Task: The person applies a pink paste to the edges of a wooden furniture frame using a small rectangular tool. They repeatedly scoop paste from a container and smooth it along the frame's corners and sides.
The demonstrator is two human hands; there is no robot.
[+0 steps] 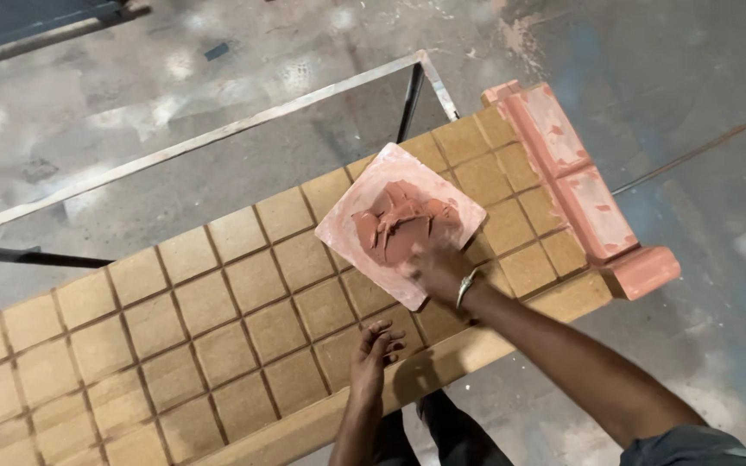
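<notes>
Nearest: left hand [373, 349], fingers loosely spread, empty, resting flat on tan gridded mould board [218, 319] near its front edge. At one o'clock from it, right hand [435, 267], metal bangle [466, 286] on wrist, fingers pressing down into reddish clay lump [399, 226], not clenched. Clay on pale pink square slab [390, 185], tilted diamond-wise atop board. At three o'clock of slab, pink moulded edging [580, 185] along board's end. Grey concrete floor [692, 86] below.

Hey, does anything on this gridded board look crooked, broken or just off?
Yes. The pink square slab sits rotated against the grid of the tan board, and the reddish lump on it looks cracked into flakes. The right hand presses its edge; the left hand rests on the board.
</notes>
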